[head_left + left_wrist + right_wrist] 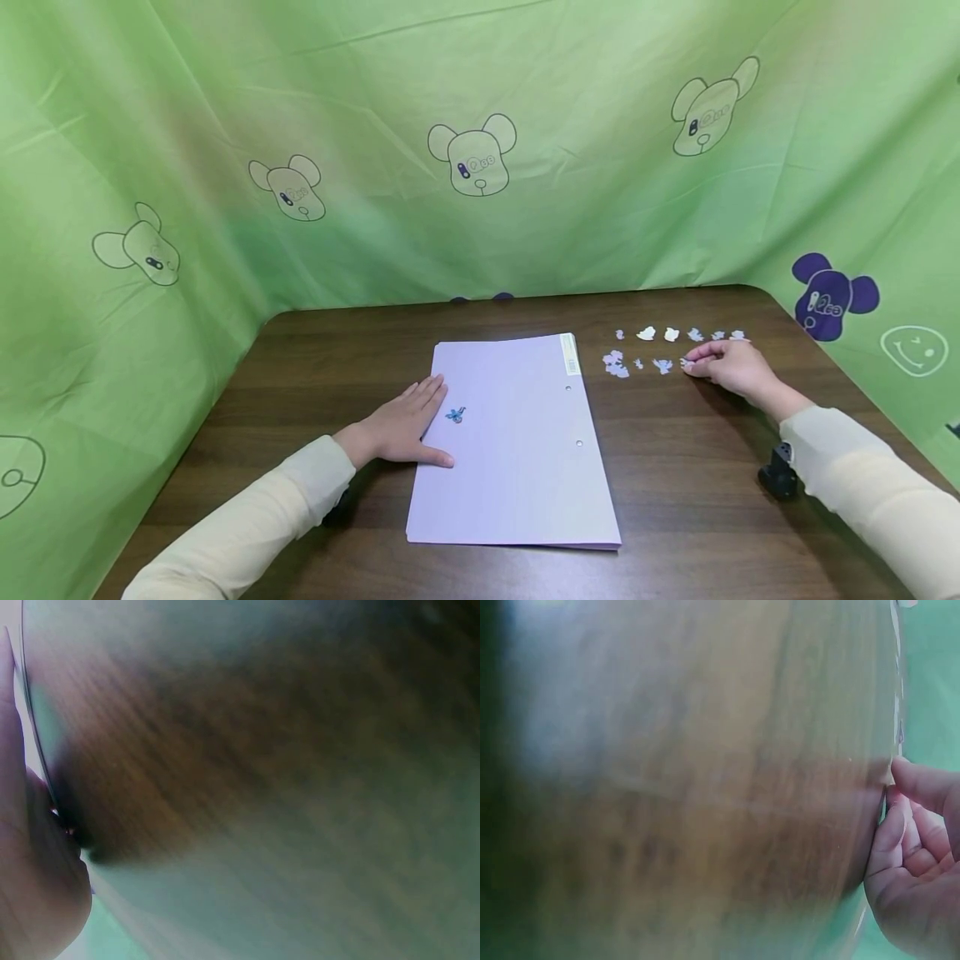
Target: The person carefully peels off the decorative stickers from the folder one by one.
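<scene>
A pale lilac-white stack of large sheets (517, 467) lies on the table, with a label (570, 355) and two punched holes along its right side. My left hand (405, 419) rests flat over its left edge, fingers straight and thumb spread. Beside those fingers, a small blue butterfly-shaped cutout (454, 414) lies on the top sheet. At the right, my right hand (731, 371) pinches a small pale cutout (686, 362) between thumb and fingertips, low over the table. In the right wrist view, the right hand (922, 847) shows its thumb and forefinger tips together, other fingers curled.
Several small cutouts lie in two rows right of the sheets, among them a white one (646, 333), a bluish one (662, 366) and a pale cluster (615, 364). The brown wooden table (315, 358) is backed by a green curtain (375, 242) with printed bear heads.
</scene>
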Available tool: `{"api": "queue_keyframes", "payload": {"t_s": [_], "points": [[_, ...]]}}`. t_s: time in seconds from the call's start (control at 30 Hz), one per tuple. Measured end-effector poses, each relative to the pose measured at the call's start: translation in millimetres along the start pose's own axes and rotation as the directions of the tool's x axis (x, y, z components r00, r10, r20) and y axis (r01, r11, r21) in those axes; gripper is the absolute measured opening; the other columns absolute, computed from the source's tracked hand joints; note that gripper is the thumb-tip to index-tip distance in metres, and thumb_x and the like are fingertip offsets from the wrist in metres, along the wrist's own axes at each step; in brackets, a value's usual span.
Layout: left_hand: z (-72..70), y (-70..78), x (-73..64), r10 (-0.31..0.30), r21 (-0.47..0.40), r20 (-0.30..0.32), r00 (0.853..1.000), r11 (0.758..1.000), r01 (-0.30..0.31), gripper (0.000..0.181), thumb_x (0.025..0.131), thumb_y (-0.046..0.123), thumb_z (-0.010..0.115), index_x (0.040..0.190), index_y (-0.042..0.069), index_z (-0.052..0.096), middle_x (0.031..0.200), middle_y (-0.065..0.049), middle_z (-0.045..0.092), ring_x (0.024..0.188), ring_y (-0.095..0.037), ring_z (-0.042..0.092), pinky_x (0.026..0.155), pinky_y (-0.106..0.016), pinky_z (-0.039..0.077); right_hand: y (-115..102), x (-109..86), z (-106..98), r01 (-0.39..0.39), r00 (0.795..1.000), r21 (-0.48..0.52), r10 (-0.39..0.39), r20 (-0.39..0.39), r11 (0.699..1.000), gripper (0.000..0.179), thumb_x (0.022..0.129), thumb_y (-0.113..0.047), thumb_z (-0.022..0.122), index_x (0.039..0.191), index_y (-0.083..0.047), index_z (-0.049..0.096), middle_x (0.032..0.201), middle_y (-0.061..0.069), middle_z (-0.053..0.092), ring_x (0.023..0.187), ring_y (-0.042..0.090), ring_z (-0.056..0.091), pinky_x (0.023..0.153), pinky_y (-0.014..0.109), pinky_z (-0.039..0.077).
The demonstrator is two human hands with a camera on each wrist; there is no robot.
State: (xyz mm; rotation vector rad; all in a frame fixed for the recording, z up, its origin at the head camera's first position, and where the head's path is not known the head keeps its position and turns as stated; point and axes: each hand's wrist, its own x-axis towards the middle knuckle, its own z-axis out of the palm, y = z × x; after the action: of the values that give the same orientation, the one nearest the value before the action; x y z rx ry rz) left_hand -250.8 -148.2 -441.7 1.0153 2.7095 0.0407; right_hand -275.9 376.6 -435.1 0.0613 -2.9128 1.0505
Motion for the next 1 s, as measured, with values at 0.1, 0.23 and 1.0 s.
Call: {"api": "queue_keyframes", "payload": {"t_s": [0.1, 0.23, 1.0], "points": [[0.8, -1.0, 0.5, 0.004, -0.002, -0.002, 1.000, 1.000, -0.004, 0.119, 0.077, 0.084, 0.045, 0.155, 0.002, 0.008, 0.162, -0.013, 0.002, 0.148, -0.022, 0.000, 0.117, -0.038, 0.008, 0.3, 0.2, 0.4, 0.006, 1.000, -0.020, -0.006, 0.000, 1.000, 0.031, 0.084, -0.020, 0.076, 0.100, 0.006, 0.069, 0.081, 0.005, 0.070, 0.075, 0.015, 0.056, 0.069, 0.032, 0.041], [1.6, -1.9, 0.9, 0.013, -0.003, -0.013, 1.000, 1.000, -0.013, 0.118, 0.078, 0.083, 0.046, 0.155, 0.001, 0.010, 0.162, -0.014, 0.003, 0.148, -0.023, 0.001, 0.117, -0.039, 0.009, -0.5, 0.7, -0.2, 0.005, 1.000, -0.027, -0.005, 0.015, 1.000, 0.032, 0.084, -0.021, 0.076, 0.100, 0.006, 0.069, 0.082, 0.005, 0.069, 0.077, 0.016, 0.056, 0.071, 0.033, 0.041], [1.7, -1.2, 0.7, -0.017, 0.000, 0.012, 1.000, 1.000, 0.017, 0.120, 0.076, 0.086, 0.043, 0.156, 0.005, 0.006, 0.162, -0.009, -0.002, 0.147, -0.019, -0.003, 0.117, -0.036, 0.005, 2.7, -0.5, -3.7, -0.041, 0.996, 0.132, 0.030, 0.083, 0.990, 0.041, 0.086, -0.012, 0.074, 0.113, 0.016, 0.061, 0.083, 0.004, 0.068, 0.067, 0.007, 0.055, 0.060, 0.024, 0.048]]}}
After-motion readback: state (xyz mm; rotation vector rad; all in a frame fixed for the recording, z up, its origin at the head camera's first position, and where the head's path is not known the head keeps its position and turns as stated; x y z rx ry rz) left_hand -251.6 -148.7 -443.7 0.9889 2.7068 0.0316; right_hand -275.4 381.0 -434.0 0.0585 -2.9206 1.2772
